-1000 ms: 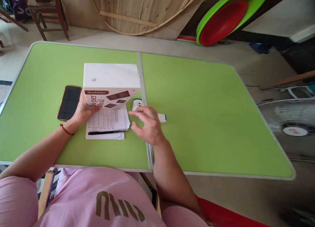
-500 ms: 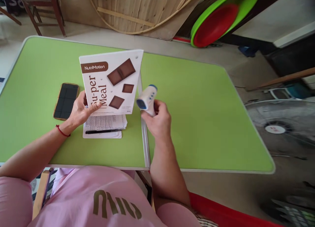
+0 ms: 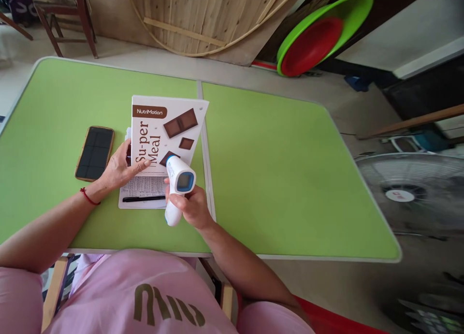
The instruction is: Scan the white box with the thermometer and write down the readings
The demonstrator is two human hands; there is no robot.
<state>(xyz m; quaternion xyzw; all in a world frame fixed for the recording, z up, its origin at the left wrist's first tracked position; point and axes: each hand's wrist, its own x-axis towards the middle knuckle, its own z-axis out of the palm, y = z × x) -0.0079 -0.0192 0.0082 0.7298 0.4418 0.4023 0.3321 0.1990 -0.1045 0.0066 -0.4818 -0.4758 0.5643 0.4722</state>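
My left hand (image 3: 121, 166) grips the lower left side of a white box (image 3: 159, 131) printed "NutriMotion Su-per Meal" with brown chocolate pictures, thumb across its front. In my right hand (image 3: 194, 206) is a white and blue infrared thermometer (image 3: 174, 191), its small screen facing me and its front end at the box's lower part. Whether it touches the box I cannot tell. Beneath the box lies a notebook (image 3: 143, 186) with handwritten pages, partly covered, and a black pen (image 3: 143, 198) rests across it. A phone (image 3: 94, 152) in a tan case is left of my left hand.
The green folding table (image 3: 290, 179) has a metal seam (image 3: 207, 179) running down its middle. A large fan (image 3: 402, 194) stands beyond the right edge. Green and red basins (image 3: 311, 46) lean at the back, near a round wooden board (image 3: 203, 20). A wooden stool (image 3: 67, 20) stands back left.
My right hand has moved left with the thermometer, now in front of the box, and turned it so its screen faces me. The box has come down a little toward the notebook.
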